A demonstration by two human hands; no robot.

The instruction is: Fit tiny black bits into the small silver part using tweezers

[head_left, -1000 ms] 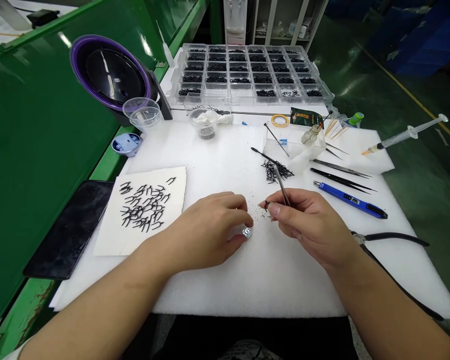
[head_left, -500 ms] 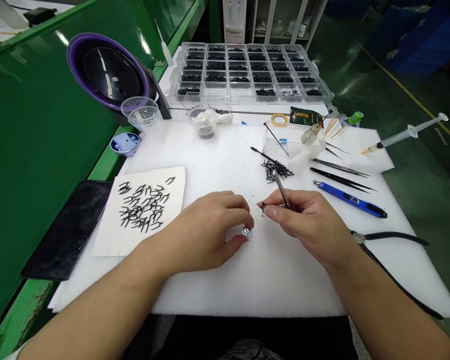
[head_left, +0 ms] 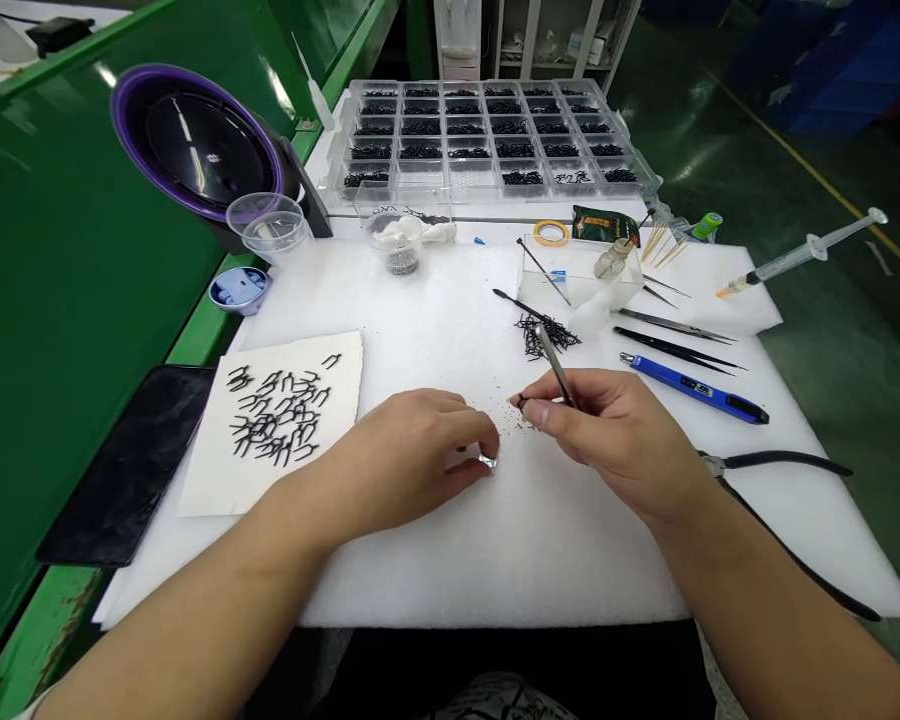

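Observation:
My left hand rests on the white foam mat, fingers curled around a small shiny metal piece. My right hand is closed on thin metal tweezers, and a tiny black part sits at its fingertips, a short way right of the metal piece. Just beyond the right hand lies a loose pile of small black parts. At the left, a sheet of white paper carries several bent black parts.
A clear compartment box of black parts stands at the back. Spare tweezers, a blue pen tool, black pliers and a syringe lie at the right. A dark phone, plastic cups and a purple-rimmed device are at the left.
Both hands stay almost in place. The left fingers have closed further over the metal piece, and the right hand's fingertips have edged slightly up and left.

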